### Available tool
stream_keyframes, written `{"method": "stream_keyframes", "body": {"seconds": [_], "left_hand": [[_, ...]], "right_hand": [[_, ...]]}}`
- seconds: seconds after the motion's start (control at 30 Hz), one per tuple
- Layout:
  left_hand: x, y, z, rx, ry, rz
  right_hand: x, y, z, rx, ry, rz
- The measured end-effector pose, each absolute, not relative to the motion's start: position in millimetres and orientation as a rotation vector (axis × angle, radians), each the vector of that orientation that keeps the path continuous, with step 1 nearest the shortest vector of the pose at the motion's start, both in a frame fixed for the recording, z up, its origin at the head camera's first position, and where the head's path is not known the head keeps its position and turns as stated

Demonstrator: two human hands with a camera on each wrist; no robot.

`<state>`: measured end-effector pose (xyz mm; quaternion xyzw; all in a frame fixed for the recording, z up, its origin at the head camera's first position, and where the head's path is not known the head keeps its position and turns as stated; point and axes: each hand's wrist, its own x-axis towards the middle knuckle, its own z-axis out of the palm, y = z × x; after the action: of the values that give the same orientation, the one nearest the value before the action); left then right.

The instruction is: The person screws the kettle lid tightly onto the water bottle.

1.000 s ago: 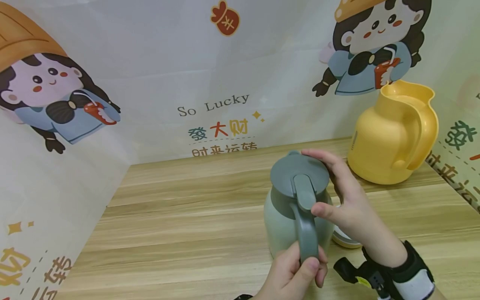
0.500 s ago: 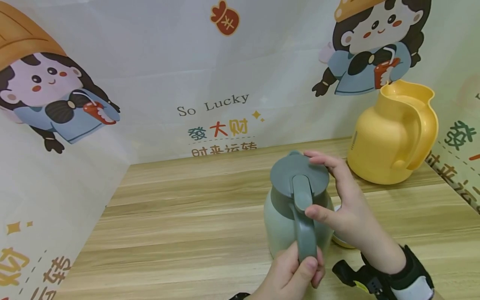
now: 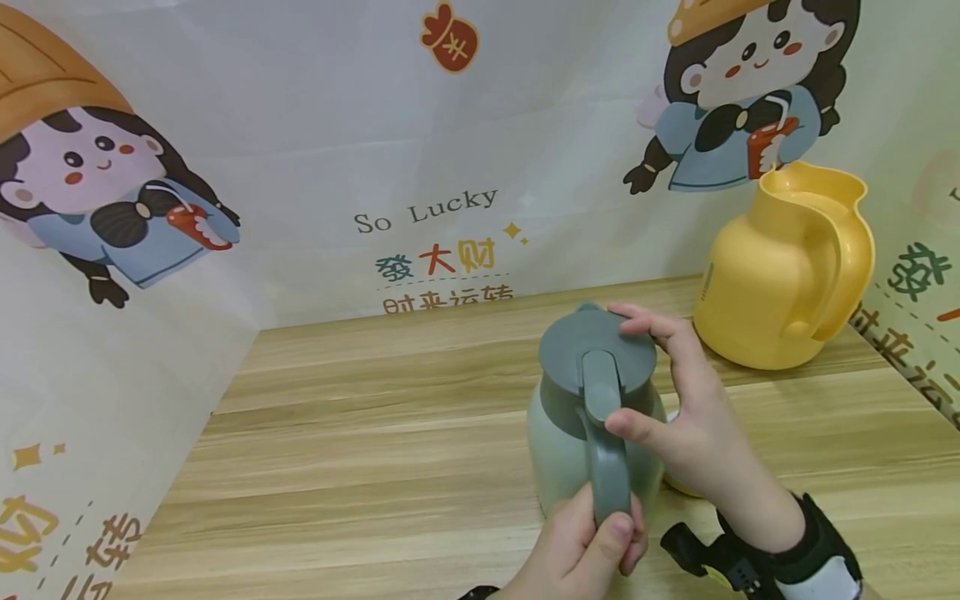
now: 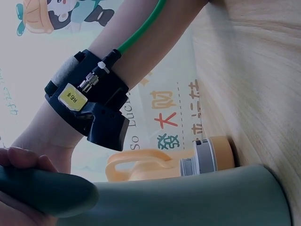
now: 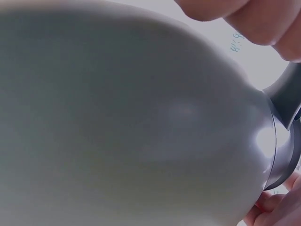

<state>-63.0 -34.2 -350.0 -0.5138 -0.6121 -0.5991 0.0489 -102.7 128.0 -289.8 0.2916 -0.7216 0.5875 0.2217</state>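
A sage-green thermos jug (image 3: 557, 454) with a darker lid (image 3: 585, 342) stands upright on the wooden table in the head view. My left hand (image 3: 581, 542) grips the lower part of its handle (image 3: 609, 467), fingers wrapped round it. At the lid, my right hand (image 3: 693, 408) holds the right side, its thumb by the lever and its fingertips at the far rim. In the left wrist view the jug body (image 4: 188, 202) and handle (image 4: 47, 193) fill the bottom. The jug's side (image 5: 141, 117) covers most of the right wrist view.
A lidless yellow jug (image 3: 776, 283) stands at the back right. Beside the green jug lies a round stopper-like lid (image 4: 211, 155), orange and grey, mostly hidden in the head view. Printed cloth walls (image 3: 315, 150) edge the table (image 3: 360, 450) at the back and sides.
My right hand has shifted slightly left, its thumb closer to the lever and handle. The handle has swung a little left in my left hand's grip. The yellow jug stays put.
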Motion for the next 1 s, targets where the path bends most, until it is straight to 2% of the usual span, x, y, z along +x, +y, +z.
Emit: {"method": "stream_keyframes", "body": {"seconds": [0.43,1.0], "left_hand": [[-61.8,-35.1,-349.9,-1.545,-1.888,-1.859],[-60.4,-32.0,-352.1,-1.500,-1.845,-1.873]], "right_hand": [[-102.7,124.1,-290.0,0.805,-1.932,1.637],[-113.6,110.7,-307.5,0.891,-1.710,1.756]]}}
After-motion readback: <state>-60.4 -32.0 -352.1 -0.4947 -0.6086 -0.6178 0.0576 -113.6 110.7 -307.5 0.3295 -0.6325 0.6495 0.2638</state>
